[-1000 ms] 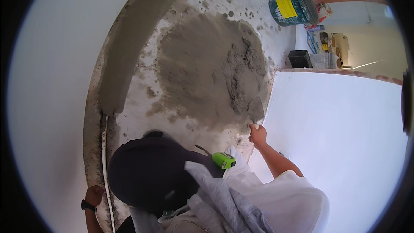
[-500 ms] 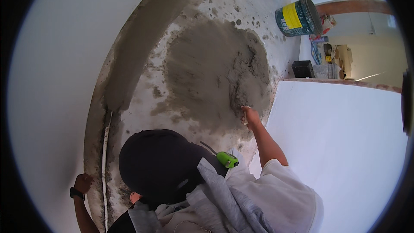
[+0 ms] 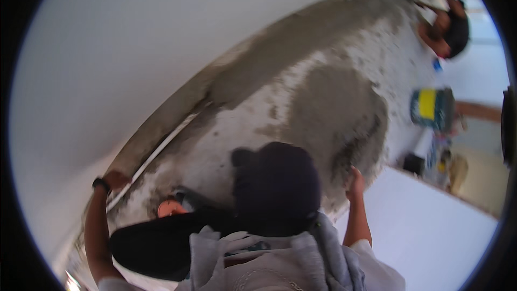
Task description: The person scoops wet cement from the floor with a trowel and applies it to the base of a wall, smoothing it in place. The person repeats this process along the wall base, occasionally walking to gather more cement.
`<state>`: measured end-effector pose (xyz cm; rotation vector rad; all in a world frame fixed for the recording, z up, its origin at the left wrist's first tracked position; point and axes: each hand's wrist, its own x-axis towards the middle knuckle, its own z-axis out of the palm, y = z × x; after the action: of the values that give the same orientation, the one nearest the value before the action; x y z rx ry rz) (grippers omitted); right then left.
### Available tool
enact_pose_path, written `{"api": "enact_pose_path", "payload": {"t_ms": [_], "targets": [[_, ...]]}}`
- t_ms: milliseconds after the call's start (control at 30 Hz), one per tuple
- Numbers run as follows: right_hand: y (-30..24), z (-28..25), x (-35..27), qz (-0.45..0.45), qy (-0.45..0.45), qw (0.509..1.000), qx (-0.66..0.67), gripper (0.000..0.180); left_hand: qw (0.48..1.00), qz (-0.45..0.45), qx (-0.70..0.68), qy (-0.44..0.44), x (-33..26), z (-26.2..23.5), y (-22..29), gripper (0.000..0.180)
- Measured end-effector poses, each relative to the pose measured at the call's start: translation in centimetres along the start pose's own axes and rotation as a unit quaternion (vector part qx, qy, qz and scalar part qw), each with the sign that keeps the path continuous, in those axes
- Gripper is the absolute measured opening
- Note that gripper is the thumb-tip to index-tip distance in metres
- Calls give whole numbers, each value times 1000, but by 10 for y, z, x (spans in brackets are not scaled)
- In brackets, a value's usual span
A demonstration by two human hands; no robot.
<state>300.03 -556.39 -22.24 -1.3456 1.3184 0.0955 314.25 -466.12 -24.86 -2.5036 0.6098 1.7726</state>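
In the head view, my right hand (image 3: 355,186) is at the near right edge of a grey wet mortar patch (image 3: 334,99) on the floor. Its fingers are curled around what seems to be a trowel handle; blur and mortar hide the blade. My left hand (image 3: 117,179), with a dark band at its wrist, is low by the left wall, beside a thin white pipe (image 3: 167,143) lying along the wall's foot. Motion blur hides its fingers. A smoothed mortar strip (image 3: 258,75) continues along the wall beyond the pipe.
My dark-clad knee (image 3: 277,188) covers part of the floor, with an orange thing (image 3: 171,208) to its left. A dark green bucket with a yellow label (image 3: 428,105) stands right. A co-worker (image 3: 449,27) crouches far right. A white wall panel (image 3: 420,226) bounds the near right.
My view has swung, bringing the crouching co-worker and more of the mortar strip into sight. My left hand appears closer to the pipe. My right hand stays at the mortar's edge.
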Motion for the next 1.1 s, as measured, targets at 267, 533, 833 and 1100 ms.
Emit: {"api": "enact_pose_path", "payload": {"t_ms": [267, 533, 833, 1100], "targets": [[-22, 57, 33, 9, -100, 991, -89, 26, 982, -55, -166, -66, -2, 62, 30, 43], [-15, 162, 37, -42, -158, 957, -239, 29, 933, -131, -327, -72, -13, 141, 93, 38], [-98, 285, 7, -303, -399, 723, -477, 32, 855, -150, -490, -76, -55, 198, 127, 33], [-144, 449, -168, -415, -509, 397, -641, 33, 655, -255, -677, 218, -152, 186, 205, 26]]}}
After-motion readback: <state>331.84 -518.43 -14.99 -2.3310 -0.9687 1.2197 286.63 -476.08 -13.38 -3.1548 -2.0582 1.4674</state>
